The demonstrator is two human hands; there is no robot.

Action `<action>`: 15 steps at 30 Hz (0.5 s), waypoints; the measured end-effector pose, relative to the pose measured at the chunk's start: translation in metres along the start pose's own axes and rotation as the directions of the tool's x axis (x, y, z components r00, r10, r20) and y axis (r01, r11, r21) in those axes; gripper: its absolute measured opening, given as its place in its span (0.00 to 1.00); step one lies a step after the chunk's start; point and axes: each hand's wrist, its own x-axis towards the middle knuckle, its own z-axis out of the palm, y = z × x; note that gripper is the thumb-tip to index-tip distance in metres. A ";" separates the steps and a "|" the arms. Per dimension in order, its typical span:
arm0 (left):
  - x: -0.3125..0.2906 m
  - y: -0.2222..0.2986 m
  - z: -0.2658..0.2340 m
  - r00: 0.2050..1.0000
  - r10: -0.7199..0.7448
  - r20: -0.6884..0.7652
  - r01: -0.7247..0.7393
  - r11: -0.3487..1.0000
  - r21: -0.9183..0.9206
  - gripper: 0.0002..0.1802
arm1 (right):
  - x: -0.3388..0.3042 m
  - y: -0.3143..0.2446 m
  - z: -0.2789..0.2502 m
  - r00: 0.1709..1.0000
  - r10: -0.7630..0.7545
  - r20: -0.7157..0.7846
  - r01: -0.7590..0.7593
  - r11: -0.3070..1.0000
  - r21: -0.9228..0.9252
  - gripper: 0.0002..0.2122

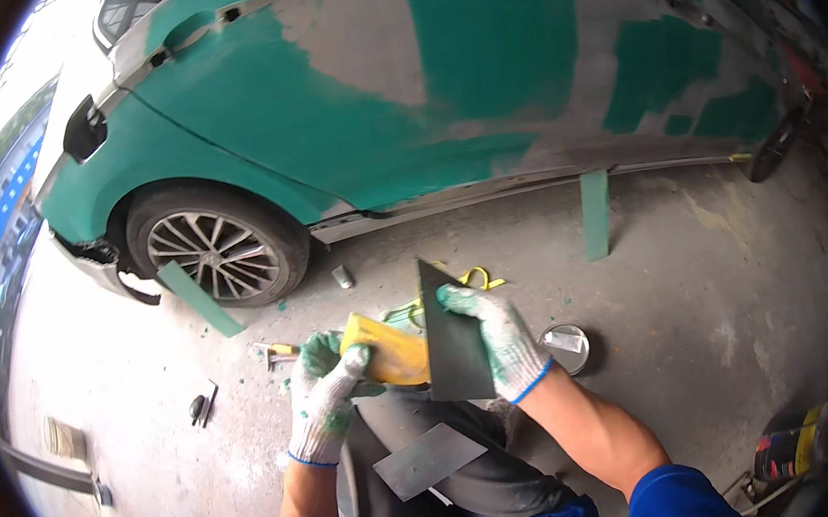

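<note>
In front of my knees, my left hand [327, 391] grips a yellow sanding block [388, 351], thumb on its near face. My right hand [501, 335] pinches a stiff dark sheet that looks like sandpaper [455, 344], holding it upright against the block's right end. Both hands wear white knit gloves stained green. A second dark sheet [429, 459] lies flat across my thigh. Beyond my hands is the side of a car [323, 138], patched with green filler and bare grey areas.
Two green strips stand propped, one against the wheel [201, 301], another green strip [596, 216] by the sill. A round tin [566, 346], yellow straps [476, 277], a small can [342, 276] and hand tools [278, 351] lie on the concrete. A dark container [791, 446] is at right.
</note>
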 end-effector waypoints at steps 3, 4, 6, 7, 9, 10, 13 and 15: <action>-0.002 -0.004 -0.004 0.999 0.028 -0.023 -0.031 0.991 -0.132 0.18 | -0.014 -0.007 0.008 0.975 -0.184 -0.121 0.119 0.902 -0.416 0.09; -0.002 -0.004 -0.004 1.000 0.013 0.024 -0.009 0.989 -0.145 0.20 | -0.009 0.001 0.004 0.967 -0.226 -0.119 0.142 0.863 -0.485 0.10; -0.003 -0.012 -0.008 0.996 0.003 0.095 0.005 0.997 -0.081 0.23 | -0.008 0.011 0.007 0.958 -0.275 -0.083 0.186 0.814 -0.551 0.10; -0.004 -0.017 -0.009 0.991 0.031 0.128 -0.021 0.997 -0.080 0.25 | -0.007 0.013 0.010 0.953 -0.301 -0.046 0.215 0.771 -0.600 0.10; -0.007 -0.013 -0.002 0.983 0.043 0.176 -0.050 0.998 0.034 0.27 | -0.006 0.013 0.013 0.935 -0.353 0.030 0.277 0.675 -0.684 0.10; -0.008 -0.017 0.002 0.980 0.076 0.182 -0.090 0.993 0.073 0.27 | -0.003 0.015 0.008 0.901 -0.406 0.151 0.363 0.516 -0.776 0.09; -0.015 -0.011 0.006 0.982 -0.001 0.188 -0.036 0.980 0.197 0.25 | 0.008 0.006 -0.019 0.528 -0.304 0.793 0.525 -0.617 -0.586 0.13; -0.018 -0.013 0.003 0.983 0.021 0.182 -0.087 0.927 0.364 0.29 | 0.004 0.015 -0.001 0.833 -0.474 0.285 0.442 0.261 -0.858 0.12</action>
